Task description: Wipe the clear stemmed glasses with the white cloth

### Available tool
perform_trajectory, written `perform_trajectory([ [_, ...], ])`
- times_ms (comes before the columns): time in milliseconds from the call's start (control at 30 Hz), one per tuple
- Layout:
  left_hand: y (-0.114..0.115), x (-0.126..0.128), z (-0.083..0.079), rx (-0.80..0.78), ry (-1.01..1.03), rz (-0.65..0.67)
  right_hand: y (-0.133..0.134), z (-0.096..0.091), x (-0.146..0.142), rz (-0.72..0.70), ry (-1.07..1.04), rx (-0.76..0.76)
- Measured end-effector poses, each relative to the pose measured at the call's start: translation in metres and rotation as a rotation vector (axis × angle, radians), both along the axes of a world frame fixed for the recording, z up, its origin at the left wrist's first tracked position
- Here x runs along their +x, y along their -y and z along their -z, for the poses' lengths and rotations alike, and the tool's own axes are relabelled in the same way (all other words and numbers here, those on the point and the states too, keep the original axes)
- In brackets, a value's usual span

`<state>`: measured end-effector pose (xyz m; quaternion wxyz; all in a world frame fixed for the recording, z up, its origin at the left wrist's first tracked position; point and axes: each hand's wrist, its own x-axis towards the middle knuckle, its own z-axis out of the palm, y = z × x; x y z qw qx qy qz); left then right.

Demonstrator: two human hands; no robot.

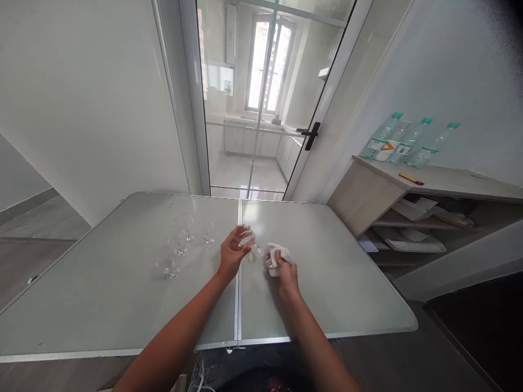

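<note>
My left hand is closed round the bowl of a clear stemmed glass, which is tilted with its foot pointing right, over the middle seam of the grey table. My right hand is closed on a crumpled white cloth just right of the glass's foot. The cloth and the glass are close together, and I cannot tell if they touch. To the left on the table stand several more clear stemmed glasses.
A low wooden shelf unit stands at the right with plastic water bottles and an orange marker on top. A glass sliding door is behind the table. The table's near edge is at my waist.
</note>
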<state>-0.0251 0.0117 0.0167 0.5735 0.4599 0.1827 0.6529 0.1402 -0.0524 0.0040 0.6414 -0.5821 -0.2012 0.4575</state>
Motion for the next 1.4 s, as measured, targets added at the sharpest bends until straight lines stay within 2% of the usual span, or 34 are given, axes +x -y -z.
perform_trajectory([
  [100, -0.002, 0.000, -0.001, -0.017, 0.045, -0.011, -0.001, -0.002, -0.002, 0.087, 0.035, -0.003],
  [167, 0.000, 0.002, -0.001, -0.031, 0.046, -0.017, 0.000, -0.008, -0.012, -0.009, -0.051, 0.054],
  [267, 0.002, 0.004, -0.001, -0.025, 0.013, -0.015, 0.001, -0.019, -0.029, -0.267, -0.302, 0.198],
  [300, 0.002, 0.004, -0.002, -0.019, 0.003, -0.010, 0.002, -0.022, -0.033, -0.315, -0.361, 0.237],
  [367, 0.004, 0.004, -0.003, -0.011, -0.004, -0.003, 0.002, -0.024, -0.035, -0.309, -0.355, 0.251],
  [500, 0.011, 0.005, -0.007, 0.025, -0.050, 0.059, -0.003, -0.018, -0.026, -0.201, -0.079, 0.133],
  [700, 0.022, 0.010, -0.011, 0.084, -0.180, 0.101, -0.001, -0.009, -0.016, -0.051, 0.156, 0.159],
  [833, 0.022, 0.010, -0.009, 0.059, -0.200, 0.068, 0.008, -0.013, -0.015, 0.013, 0.598, 0.145],
  [967, 0.020, 0.009, -0.007, 0.053, -0.247, 0.008, 0.019, -0.021, -0.010, -0.006, 0.970, 0.184],
  [1033, 0.018, 0.006, -0.008, 0.081, -0.305, -0.065, 0.024, -0.025, -0.004, -0.089, 1.086, 0.184],
  [1067, 0.018, 0.005, -0.008, 0.099, -0.334, -0.107, 0.026, -0.027, -0.002, -0.175, 1.135, 0.167],
  [1133, 0.017, 0.003, -0.008, 0.129, -0.388, -0.166, 0.029, -0.031, 0.003, -0.416, 1.249, 0.118],
  [1233, 0.017, 0.003, -0.007, 0.175, -0.479, -0.182, 0.027, -0.036, 0.004, -0.748, 1.443, 0.055],
  [1300, 0.017, 0.005, -0.003, 0.227, -0.550, -0.185, 0.025, -0.037, 0.001, -0.850, 1.536, 0.006],
  [1400, 0.015, 0.009, 0.005, 0.256, -0.606, -0.182, 0.021, -0.037, -0.005, -0.928, 1.610, -0.081],
])
